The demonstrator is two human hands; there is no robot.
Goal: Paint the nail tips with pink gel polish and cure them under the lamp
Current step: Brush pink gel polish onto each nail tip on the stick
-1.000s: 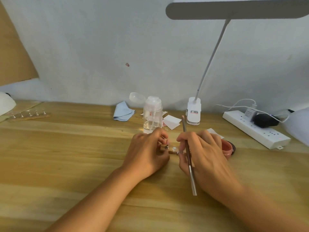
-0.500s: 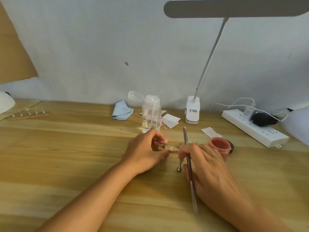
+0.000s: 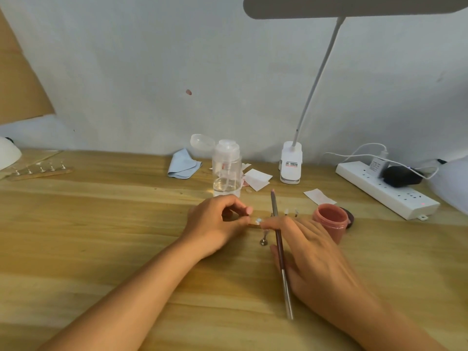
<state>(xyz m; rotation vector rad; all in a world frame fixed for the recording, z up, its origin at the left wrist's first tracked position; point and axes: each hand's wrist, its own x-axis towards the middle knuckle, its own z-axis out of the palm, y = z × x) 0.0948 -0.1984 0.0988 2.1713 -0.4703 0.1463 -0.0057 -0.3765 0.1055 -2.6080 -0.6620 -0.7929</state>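
A short wooden strip (image 3: 253, 225) with nail tips on small metal stands lies at the table's middle. My left hand (image 3: 215, 224) grips its left end with curled fingers. My right hand (image 3: 311, 257) holds a long brush (image 3: 278, 247) against the thumb, bristles pointing away from me. Its index fingertip touches a pale nail tip (image 3: 258, 220) on the strip. Two more tips (image 3: 291, 211) stand behind that hand. One loose metal stand (image 3: 264, 240) lies on the table just in front of the strip. An open pink gel jar (image 3: 329, 219) stands right of the strip.
Behind the strip stand a clear pump bottle (image 3: 226, 171), a blue cloth (image 3: 183, 164), paper wipes (image 3: 257, 178) and a clip desk lamp (image 3: 291, 163). A power strip (image 3: 387, 191) lies at the right. A second strip of tips (image 3: 40, 171) and a white dome (image 3: 7, 153) sit far left.
My right hand drew back toward me with the brush, uncovering the pink jar. A metal stand now lies loose in front of the strip. My left hand stayed at the strip's left end.
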